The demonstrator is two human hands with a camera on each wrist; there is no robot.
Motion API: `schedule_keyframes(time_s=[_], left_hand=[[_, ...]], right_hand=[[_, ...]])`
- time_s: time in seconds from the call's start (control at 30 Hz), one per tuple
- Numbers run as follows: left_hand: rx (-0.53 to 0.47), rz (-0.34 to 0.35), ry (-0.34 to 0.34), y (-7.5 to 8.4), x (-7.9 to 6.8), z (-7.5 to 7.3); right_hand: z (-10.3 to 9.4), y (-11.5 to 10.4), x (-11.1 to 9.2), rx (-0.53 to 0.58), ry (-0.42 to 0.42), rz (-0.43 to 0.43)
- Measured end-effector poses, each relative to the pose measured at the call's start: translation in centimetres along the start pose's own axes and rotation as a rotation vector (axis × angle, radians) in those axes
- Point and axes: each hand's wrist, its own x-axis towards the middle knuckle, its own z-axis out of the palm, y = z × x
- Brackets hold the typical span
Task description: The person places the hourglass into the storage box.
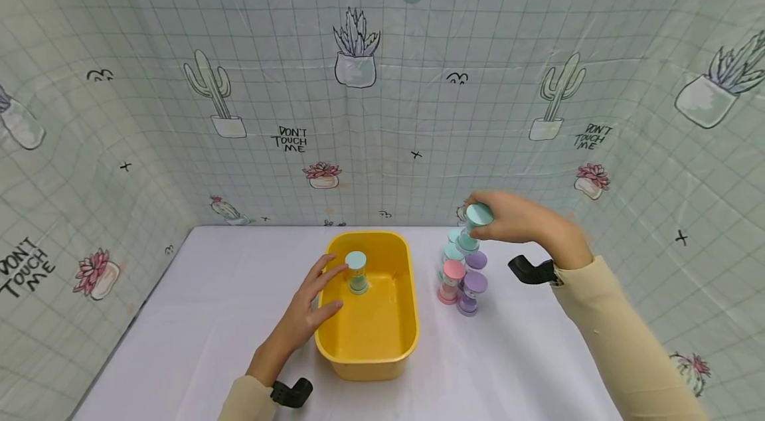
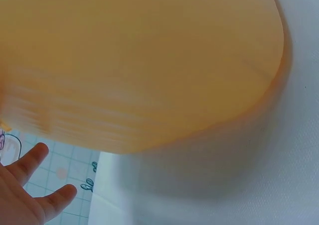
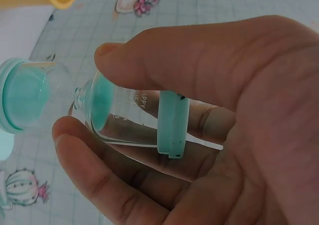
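My right hand [image 1: 508, 216] grips a teal-capped hourglass [image 3: 129, 110], thumb on one side and fingers on the other, just above a cluster of hourglasses at the right. Teal sand shows inside its glass. In that cluster stand a pink hourglass [image 1: 451, 281], a purple hourglass [image 1: 472, 293] in front, another purple one [image 1: 476, 260] behind and teal ones [image 1: 452, 252] at the back left. My left hand [image 1: 305, 305] spreads its fingers over the left rim of a yellow bin [image 1: 367, 341]. Inside it stands one teal hourglass [image 1: 356, 273], close to the fingertips; contact cannot be told.
A white tablecloth [image 1: 197, 328] covers the table under the bin and the hourglasses. Behind and at both sides hangs a grid-patterned curtain [image 1: 382, 115] printed with cacti. Black wrist bands [image 1: 293, 393] are worn on both arms.
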Motion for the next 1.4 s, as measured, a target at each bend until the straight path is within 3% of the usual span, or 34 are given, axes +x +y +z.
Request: schedule_keyframes(time_s=[0.33,0.7,1.4], left_hand=[[0.0,-0.005,-0.006,-0.1,0.0,0.0],[0.001,0.001,-0.01,0.3,-0.1,-0.1],[0.012,-0.033,-0.014,0.8,0.1,-0.1]], right_hand=[[0.0,-3.5,3.5,-0.003,-0.079,-0.055],[0.5,-6.9,6.1,0.011,-0.12,-0.089],[3.5,-8.6,9.4,0.057,-0.233,-0.102]])
